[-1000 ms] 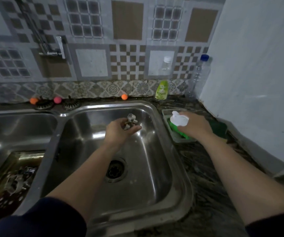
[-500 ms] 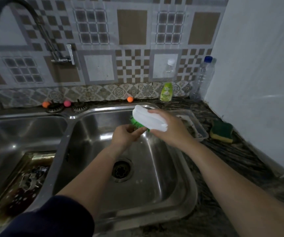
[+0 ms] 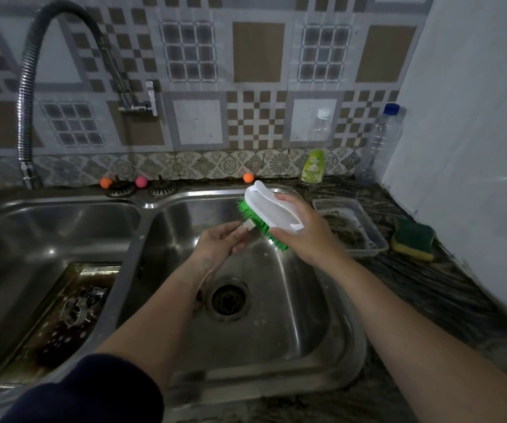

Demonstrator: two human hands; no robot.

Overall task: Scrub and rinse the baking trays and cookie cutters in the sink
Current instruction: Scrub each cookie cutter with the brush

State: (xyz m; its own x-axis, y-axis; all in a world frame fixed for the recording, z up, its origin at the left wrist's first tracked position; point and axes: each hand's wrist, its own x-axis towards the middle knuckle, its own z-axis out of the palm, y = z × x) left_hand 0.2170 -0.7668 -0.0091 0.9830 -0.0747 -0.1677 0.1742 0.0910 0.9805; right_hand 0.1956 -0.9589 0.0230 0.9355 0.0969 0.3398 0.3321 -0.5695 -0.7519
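Mostly hidden, small metal cookie cutter (image 3: pixel 247 225); green brush (image 3: pixel 272 215) bristles touching.

A small metal cookie cutter (image 3: pixel 247 225) is mostly concealed by the left hand's fingers (image 3: pixel 233 236) and the brush (image 3: pixel 272 213) bristles; its shape cannot be made out. Murky water obscures the baking tray (image 3: pixel 62 312), left basin.
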